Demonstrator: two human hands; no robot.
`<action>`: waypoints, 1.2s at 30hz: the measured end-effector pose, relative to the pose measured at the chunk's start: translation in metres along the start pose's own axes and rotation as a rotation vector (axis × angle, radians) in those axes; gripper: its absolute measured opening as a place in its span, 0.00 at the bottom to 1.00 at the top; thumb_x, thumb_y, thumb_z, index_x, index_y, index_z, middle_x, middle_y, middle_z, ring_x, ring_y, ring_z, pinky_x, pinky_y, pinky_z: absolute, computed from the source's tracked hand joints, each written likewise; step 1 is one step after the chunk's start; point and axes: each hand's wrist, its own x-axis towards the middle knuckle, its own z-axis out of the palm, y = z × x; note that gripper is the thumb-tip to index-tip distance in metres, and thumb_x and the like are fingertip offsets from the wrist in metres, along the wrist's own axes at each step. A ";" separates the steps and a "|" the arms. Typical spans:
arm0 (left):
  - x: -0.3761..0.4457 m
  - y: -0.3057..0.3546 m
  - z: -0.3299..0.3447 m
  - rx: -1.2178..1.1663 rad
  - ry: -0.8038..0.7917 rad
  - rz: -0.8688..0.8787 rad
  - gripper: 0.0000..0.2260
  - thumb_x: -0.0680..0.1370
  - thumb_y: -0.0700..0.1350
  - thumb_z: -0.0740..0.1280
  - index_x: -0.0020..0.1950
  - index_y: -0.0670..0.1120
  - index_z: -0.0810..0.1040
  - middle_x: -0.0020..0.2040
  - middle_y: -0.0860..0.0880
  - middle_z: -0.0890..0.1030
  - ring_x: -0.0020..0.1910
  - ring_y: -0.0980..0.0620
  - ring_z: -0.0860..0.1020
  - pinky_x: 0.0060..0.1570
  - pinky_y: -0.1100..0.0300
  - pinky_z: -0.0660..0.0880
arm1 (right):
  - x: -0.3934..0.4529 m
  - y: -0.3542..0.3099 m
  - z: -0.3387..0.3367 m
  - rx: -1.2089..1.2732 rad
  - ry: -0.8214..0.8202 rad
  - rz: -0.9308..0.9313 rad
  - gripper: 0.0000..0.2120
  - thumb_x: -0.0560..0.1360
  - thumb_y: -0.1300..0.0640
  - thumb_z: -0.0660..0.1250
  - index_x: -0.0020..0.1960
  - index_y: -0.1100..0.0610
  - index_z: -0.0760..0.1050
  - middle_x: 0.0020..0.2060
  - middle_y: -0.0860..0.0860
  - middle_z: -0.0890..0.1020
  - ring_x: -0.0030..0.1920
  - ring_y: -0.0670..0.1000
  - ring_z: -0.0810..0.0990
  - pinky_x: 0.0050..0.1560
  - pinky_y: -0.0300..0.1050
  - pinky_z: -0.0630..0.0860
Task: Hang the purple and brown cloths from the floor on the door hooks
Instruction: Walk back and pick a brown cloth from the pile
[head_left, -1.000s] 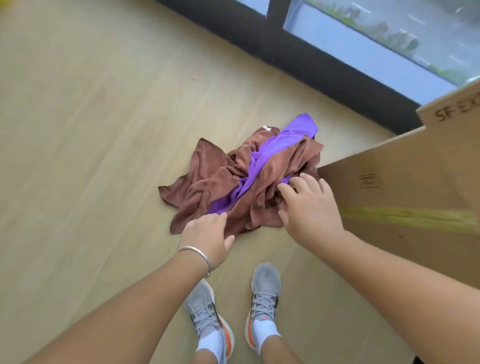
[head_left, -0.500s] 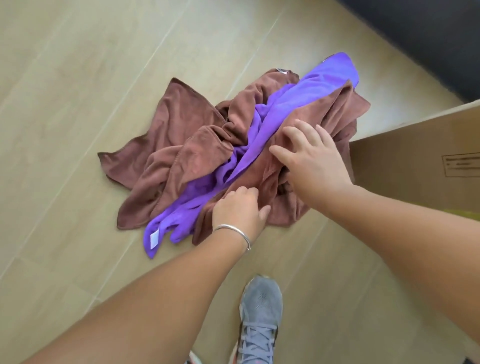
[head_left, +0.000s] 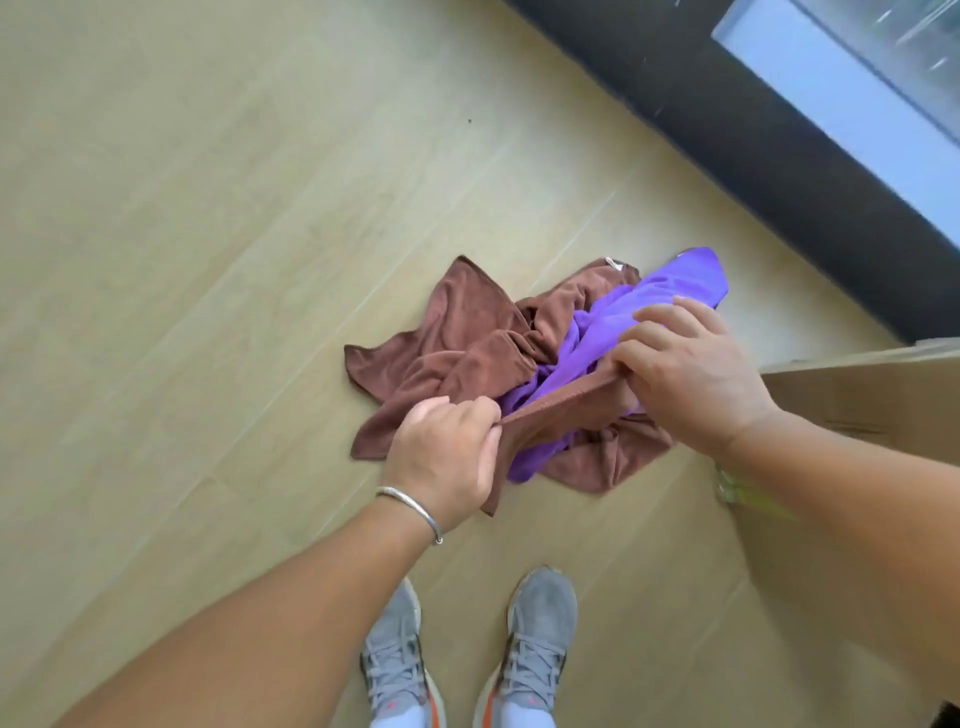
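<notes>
A brown cloth (head_left: 457, 343) lies crumpled on the wooden floor with a purple cloth (head_left: 670, 291) tangled across it. My left hand (head_left: 447, 457), with a silver bangle at the wrist, is closed on one end of the brown cloth's near edge. My right hand (head_left: 691, 369) grips the other end of that edge, and the brown hem is stretched taut between the two hands, lifted off the pile. Part of the purple cloth hangs under the raised hem. No door hooks are in view.
A large cardboard box (head_left: 857, 395) stands close on the right, beside my right forearm. A dark window frame (head_left: 779, 156) runs along the far right wall. My two grey shoes (head_left: 540, 639) stand just behind the pile. Bare floor (head_left: 182, 260) stretches to the left.
Both hands went from resting on the pile to closing on the brown cloth's edge and pulling it up taut. The view has drawn back and upward from the floor.
</notes>
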 end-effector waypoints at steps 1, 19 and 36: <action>0.003 -0.005 -0.026 0.020 0.022 0.021 0.08 0.75 0.45 0.58 0.40 0.45 0.75 0.31 0.49 0.76 0.33 0.43 0.75 0.47 0.55 0.67 | 0.007 -0.004 -0.016 -0.008 0.026 -0.003 0.05 0.66 0.66 0.71 0.40 0.58 0.80 0.39 0.53 0.81 0.51 0.60 0.80 0.62 0.57 0.70; -0.055 -0.150 -0.423 0.368 0.421 -0.155 0.14 0.77 0.48 0.56 0.42 0.44 0.79 0.34 0.47 0.79 0.34 0.44 0.77 0.45 0.53 0.75 | 0.259 -0.183 -0.278 -0.040 0.249 -0.197 0.03 0.73 0.61 0.69 0.44 0.54 0.80 0.37 0.49 0.81 0.47 0.58 0.78 0.60 0.52 0.68; -0.330 -0.169 -0.413 0.376 0.396 -0.344 0.06 0.74 0.44 0.64 0.37 0.45 0.76 0.29 0.52 0.75 0.29 0.47 0.74 0.42 0.56 0.75 | 0.248 -0.446 -0.215 0.366 -0.079 -0.250 0.13 0.76 0.62 0.64 0.53 0.48 0.82 0.54 0.50 0.81 0.61 0.56 0.72 0.55 0.48 0.67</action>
